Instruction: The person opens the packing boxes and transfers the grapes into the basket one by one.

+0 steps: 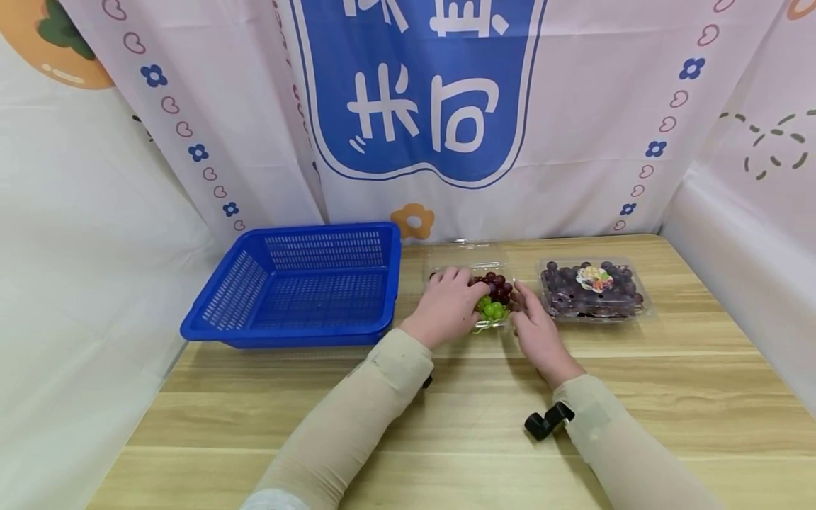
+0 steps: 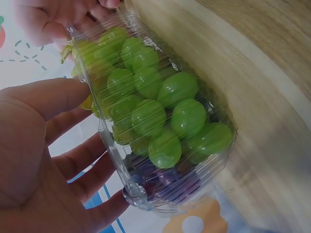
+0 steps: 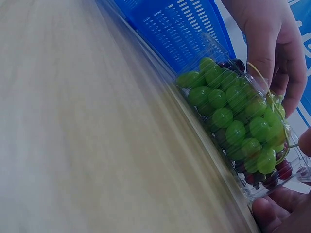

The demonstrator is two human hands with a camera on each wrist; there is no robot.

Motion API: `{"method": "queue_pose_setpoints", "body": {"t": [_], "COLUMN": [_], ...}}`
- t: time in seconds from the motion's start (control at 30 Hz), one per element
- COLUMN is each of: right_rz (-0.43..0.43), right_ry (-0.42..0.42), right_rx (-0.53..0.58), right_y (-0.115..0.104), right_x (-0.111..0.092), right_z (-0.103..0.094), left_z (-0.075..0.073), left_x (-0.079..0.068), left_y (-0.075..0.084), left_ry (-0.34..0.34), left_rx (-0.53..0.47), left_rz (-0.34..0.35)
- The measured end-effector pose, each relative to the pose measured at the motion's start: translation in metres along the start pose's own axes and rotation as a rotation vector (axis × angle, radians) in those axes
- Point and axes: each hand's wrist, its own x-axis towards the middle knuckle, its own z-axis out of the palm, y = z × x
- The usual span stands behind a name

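Note:
A clear plastic box (image 2: 121, 167) holds green grapes (image 1: 494, 310) at its near side and dark red grapes (image 1: 499, 283) behind them; its clear lid (image 1: 468, 253) is folded back. From the left, my left hand (image 1: 448, 306) reaches over the grapes, its thumb and loosely extended fingers at the rim in the left wrist view. My right hand (image 1: 540, 341) grips the right end of the box, thumb at the rim and fingers along the outside wall. A thin green stem (image 3: 262, 75) loops over the rim in the right wrist view.
On the left stands a blue plastic basket (image 1: 290, 331) with slotted walls. A closed clear box of dark grapes (image 1: 589, 297) with a round label lies to the right. Behind the wooden table (image 1: 472, 439) hangs a printed cloth (image 1: 574, 142).

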Motion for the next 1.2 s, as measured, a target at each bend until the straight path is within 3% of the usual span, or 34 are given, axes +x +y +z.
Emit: {"method": "queue_pose_setpoints", "body": {"t": [0.27,0.67,1.2], "right_rz": [0.003,-0.008,-0.002], "right_ry": [-0.004,-0.016,-0.018], "right_rx": [0.009,0.017,0.002], "right_y": [0.002,0.002,0.001], "right_x": [0.0,0.001,0.002], "right_z": [0.0,0.0,-0.002], "left_z": [0.002,-0.002,-0.011], "left_x": [0.003,0.009,0.02], "left_y": [0.0,0.003,0.004], "left_ry": [-0.023,-0.135,-0.267], "left_rx": [-0.048,-0.081,-0.036], "left_rz": [-0.004,-0.025,0.037]}}
